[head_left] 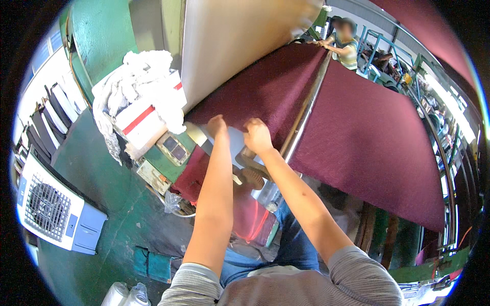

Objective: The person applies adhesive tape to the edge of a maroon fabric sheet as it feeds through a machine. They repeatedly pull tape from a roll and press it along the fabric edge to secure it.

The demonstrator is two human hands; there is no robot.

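Observation:
A wide sheet of maroon fabric (245, 97) stretches away in front of me, beneath a large pale, smooth roller (229, 46). At its near edge, my left hand (218, 126) is closed, its fingers curled on the fabric edge. Just to its right, my right hand (258, 136) is also closed, with bent fingers pinching the same edge. Both forearms reach up from below, roughly parallel. A shiny metal bar (306, 109) runs lengthwise across the fabric, to the right of my right hand. Below the hands, a brownish, ridged part (250, 176) shows between my forearms.
Left of the roller, white crumpled cloth (138, 76) lies on a red-striped box (140, 120), above a switch box (173, 149). An air cooler (56, 204) stands on the green floor. Beyond the bar's far end, another person (344, 46) touches the fabric.

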